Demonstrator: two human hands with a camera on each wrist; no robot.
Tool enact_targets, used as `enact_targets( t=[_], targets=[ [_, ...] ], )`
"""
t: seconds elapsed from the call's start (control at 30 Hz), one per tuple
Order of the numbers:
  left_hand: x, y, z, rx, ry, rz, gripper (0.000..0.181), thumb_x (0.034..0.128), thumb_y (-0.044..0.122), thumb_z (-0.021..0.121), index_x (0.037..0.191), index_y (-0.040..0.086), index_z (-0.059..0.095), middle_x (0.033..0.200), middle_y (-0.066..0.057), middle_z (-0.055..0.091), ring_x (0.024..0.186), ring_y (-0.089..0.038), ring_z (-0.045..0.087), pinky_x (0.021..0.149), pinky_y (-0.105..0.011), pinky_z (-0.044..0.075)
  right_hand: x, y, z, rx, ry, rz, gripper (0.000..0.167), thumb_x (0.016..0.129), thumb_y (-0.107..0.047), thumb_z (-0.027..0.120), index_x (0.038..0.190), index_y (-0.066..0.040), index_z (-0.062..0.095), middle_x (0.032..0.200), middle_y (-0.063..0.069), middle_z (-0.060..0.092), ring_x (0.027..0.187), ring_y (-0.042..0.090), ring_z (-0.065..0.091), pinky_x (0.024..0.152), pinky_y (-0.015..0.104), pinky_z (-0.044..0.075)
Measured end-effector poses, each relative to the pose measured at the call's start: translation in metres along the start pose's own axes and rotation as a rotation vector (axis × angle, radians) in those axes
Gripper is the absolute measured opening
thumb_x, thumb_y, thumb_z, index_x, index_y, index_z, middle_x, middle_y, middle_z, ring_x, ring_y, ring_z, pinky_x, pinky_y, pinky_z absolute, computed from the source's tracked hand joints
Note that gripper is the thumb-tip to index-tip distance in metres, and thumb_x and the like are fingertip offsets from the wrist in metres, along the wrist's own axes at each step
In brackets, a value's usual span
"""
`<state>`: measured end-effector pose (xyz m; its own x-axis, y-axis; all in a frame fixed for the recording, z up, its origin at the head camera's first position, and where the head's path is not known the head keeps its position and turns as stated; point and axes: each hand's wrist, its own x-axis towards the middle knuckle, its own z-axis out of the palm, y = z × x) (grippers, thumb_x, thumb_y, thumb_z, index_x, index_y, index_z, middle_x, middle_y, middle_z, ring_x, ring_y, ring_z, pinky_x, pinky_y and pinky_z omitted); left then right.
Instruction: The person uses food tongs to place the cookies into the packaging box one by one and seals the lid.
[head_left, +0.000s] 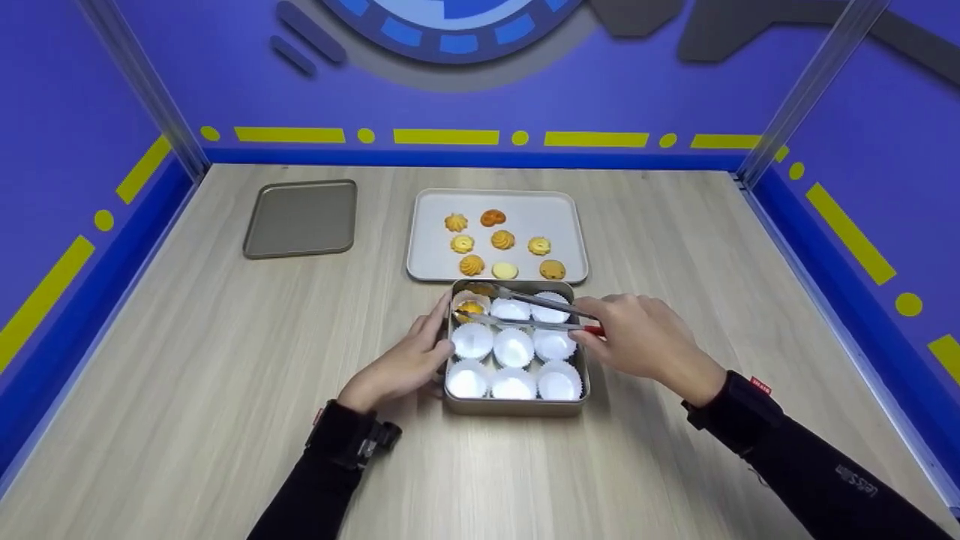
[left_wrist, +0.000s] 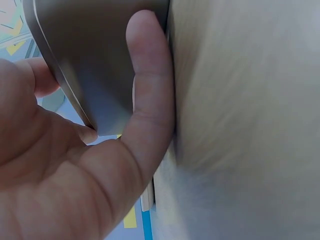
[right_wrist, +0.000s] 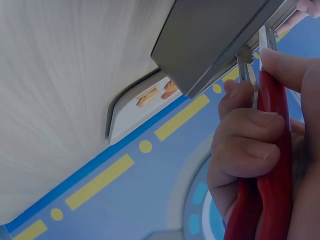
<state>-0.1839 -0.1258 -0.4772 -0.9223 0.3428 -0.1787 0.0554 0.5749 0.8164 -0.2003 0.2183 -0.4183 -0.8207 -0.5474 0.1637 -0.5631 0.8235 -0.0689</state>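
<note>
A metal tin (head_left: 517, 407) stands on the table, lined with several white paper cups (head_left: 514, 346). My left hand (head_left: 405, 360) rests against its left side; a digit lies along the outer wall in the left wrist view. My right hand (head_left: 637, 334) grips metal tongs (head_left: 536, 301) by their red handles (right_wrist: 275, 145), from the tin's right. The tong arms reach leftward over the back row of cups. Their tips are at the back-left cup, where an orange-yellow cookie (head_left: 471, 308) sits. Whether the tips touch the cookie I cannot tell.
Right behind the tin lies a pale tray (head_left: 435, 202) with several cookies (head_left: 502, 239) of different shapes. A flat metal lid or tray (head_left: 301, 217) lies at the back left. Blue-purple panels (head_left: 480, 112) border the table at the back and sides.
</note>
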Motion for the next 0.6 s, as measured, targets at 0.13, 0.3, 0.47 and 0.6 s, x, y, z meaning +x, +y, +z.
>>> enact_targets(
  t=[0.13,0.3,0.47,0.6],
  targets=[
    [0.0,0.001,0.0,0.014,-0.001,0.006,0.083,0.106,0.029,0.047,0.171,0.036,-0.004,0.17,-0.02,0.027,0.142,-0.039,0.045,0.119,-0.056,0.041,-0.003,0.006,-0.007,0.051,0.003,-0.005,0.038,0.096,-0.036,0.078,0.124,-0.011,0.076,0.079,0.0,0.067,0.062,0.011,0.05,0.052,0.029,0.038],
    [0.0,0.003,0.001,0.022,-0.006,0.016,0.084,0.1059,0.029,0.047,0.171,0.035,-0.004,0.17,-0.02,0.027,0.141,-0.037,0.046,0.119,-0.055,0.04,-0.008,0.026,-0.026,0.145,0.016,0.064,0.032,0.099,-0.038,0.075,0.122,-0.015,0.076,0.067,-0.006,0.047,0.057,0.01,0.039,0.051,0.027,0.031],
    [0.0,0.002,0.0,0.003,-0.005,0.02,0.083,0.1058,0.028,0.047,0.171,0.035,-0.003,0.169,-0.02,0.029,0.134,-0.039,0.051,0.11,-0.052,0.049,-0.003,0.049,-0.036,0.162,0.067,0.23,0.03,0.101,-0.038,0.073,0.119,-0.014,0.073,0.068,-0.001,0.042,0.057,0.016,0.039,0.052,0.031,0.029],
    [0.0,0.0,0.001,-0.002,0.001,0.018,0.083,0.1059,0.027,0.047,0.172,0.033,-0.002,0.167,-0.021,0.03,0.131,-0.039,0.054,0.103,-0.048,0.054,0.006,0.064,-0.026,0.136,0.037,0.34,0.033,0.101,-0.04,0.071,0.114,-0.011,0.07,0.071,0.003,0.043,0.062,0.021,0.042,0.055,0.035,0.028]
  ],
)
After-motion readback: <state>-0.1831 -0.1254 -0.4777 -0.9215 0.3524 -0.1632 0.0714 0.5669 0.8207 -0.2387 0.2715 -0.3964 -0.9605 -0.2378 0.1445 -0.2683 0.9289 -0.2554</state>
